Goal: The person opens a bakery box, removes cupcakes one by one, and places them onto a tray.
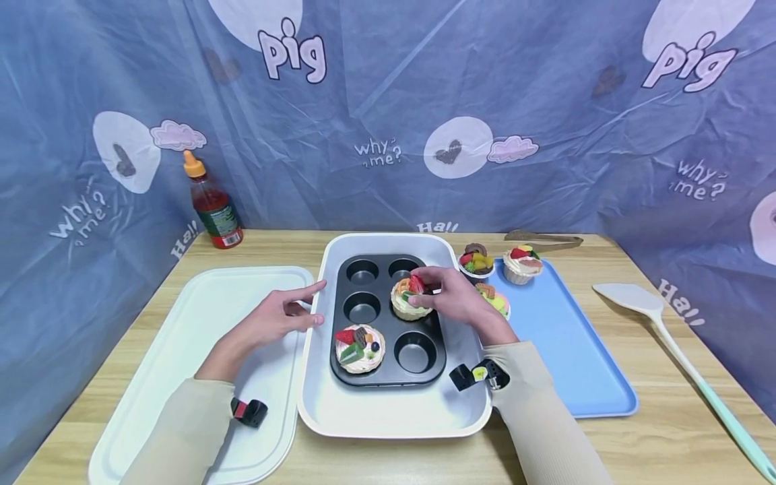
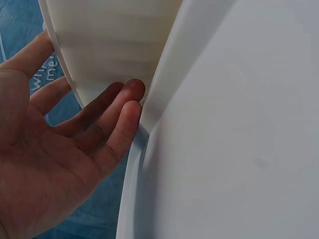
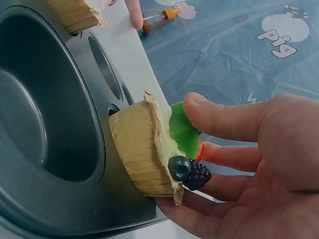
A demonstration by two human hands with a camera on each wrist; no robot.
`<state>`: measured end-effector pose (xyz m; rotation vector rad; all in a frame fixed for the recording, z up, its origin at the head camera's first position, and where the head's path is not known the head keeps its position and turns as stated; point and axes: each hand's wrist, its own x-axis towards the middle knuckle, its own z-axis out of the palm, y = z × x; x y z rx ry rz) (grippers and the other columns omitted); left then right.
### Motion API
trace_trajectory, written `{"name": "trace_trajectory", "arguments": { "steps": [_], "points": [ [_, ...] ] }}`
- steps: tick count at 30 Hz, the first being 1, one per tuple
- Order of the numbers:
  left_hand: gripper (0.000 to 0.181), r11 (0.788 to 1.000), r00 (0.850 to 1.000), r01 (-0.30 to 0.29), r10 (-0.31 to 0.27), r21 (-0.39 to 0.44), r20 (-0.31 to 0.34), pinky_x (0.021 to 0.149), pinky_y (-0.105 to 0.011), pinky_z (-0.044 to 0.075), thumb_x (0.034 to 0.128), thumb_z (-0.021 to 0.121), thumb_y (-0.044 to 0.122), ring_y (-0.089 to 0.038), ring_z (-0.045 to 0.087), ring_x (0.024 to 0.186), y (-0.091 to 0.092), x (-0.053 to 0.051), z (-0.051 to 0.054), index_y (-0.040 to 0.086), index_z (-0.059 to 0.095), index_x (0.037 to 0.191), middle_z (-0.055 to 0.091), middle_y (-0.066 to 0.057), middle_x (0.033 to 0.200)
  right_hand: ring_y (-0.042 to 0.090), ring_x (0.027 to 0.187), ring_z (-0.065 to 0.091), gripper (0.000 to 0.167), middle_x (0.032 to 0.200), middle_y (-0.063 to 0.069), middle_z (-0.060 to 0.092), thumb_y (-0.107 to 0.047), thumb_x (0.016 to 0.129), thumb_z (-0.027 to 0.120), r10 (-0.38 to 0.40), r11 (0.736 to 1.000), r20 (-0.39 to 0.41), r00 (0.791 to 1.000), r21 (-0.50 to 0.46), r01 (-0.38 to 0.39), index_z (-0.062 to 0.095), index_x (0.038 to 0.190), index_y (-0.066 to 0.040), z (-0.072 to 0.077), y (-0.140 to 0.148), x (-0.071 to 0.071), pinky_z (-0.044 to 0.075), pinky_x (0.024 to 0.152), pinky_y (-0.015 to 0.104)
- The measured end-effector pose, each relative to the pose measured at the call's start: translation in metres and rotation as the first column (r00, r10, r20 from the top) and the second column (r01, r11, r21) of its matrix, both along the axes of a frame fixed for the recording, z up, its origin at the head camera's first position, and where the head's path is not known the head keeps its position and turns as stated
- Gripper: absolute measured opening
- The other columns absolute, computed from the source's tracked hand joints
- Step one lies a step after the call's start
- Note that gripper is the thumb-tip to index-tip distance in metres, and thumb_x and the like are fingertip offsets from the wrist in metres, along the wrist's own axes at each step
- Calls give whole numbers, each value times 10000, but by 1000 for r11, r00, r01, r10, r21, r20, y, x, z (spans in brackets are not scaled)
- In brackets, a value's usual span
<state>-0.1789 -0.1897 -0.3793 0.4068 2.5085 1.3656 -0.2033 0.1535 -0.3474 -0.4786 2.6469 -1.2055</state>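
Observation:
My right hand (image 1: 461, 296) grips a fruit-topped cupcake (image 1: 403, 307) at the right middle cup of a dark muffin tin (image 1: 388, 384). In the right wrist view the cupcake (image 3: 139, 149) is tilted, its base over the tin, with a green leaf, blueberry and blackberry on the cream. A second cupcake (image 1: 360, 357) sits in the tin's near left cup. The tin lies inside a white bin (image 1: 394, 421). My left hand (image 1: 273, 323) touches the bin's left side, fingers loosely extended; in the left wrist view its fingertips (image 2: 130, 114) rest by the wall.
On the right lies a blue tray (image 1: 582, 350) with a cupcake (image 1: 523, 266); two more cakes sit by its left edge. A white tray (image 1: 200, 323) lies left. A sauce bottle (image 1: 218, 215), tongs (image 1: 545, 238) and a long white-and-green spatula (image 1: 673, 343) stand or lie around.

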Motion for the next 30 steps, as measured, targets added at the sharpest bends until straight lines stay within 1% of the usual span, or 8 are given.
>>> {"name": "trace_trajectory", "arguments": {
  "steps": [6,11,18,22,30],
  "points": [
    [719,1000,1000,-4,4,0,7,741,-316,487,901,771,320,-179,654,834,0,0,0,140,458,1523,564,-262,1306,302,1136,619,564,1291,189,655,-172,915,749,-10,1000,15,1000,8,10,551,1409,17,2,0,1,533,923,417],
    [716,1000,1000,-6,6,2,8,738,-312,493,898,776,307,-182,657,830,0,0,0,138,463,1519,569,-263,1294,310,1145,625,563,1276,187,664,-176,913,751,-12,1000,-3,1000,22,13,554,1403,20,5,0,2,529,940,433],
    [718,1000,1000,1,-1,0,-6,729,-309,487,899,774,315,-179,651,820,0,-1,0,137,461,1520,562,-265,1303,330,1175,622,569,1284,207,655,-164,926,736,-4,1000,-29,1000,-3,4,533,1416,41,15,2,6,531,925,427],
    [721,1000,1000,2,-2,-4,-9,733,-310,485,898,774,321,-178,652,815,0,-1,0,137,461,1520,561,-264,1305,323,1192,620,564,1278,198,661,-181,935,729,-8,1000,-37,999,4,8,533,1422,25,21,6,8,514,931,425],
    [721,1000,1000,4,-4,-11,-10,739,-319,483,899,772,328,-176,657,811,-1,-1,0,141,460,1522,561,-266,1317,326,1136,651,548,1237,201,682,-173,914,753,-30,1000,-75,997,-6,29,565,1392,17,31,14,11,531,871,374]
  ]
}}
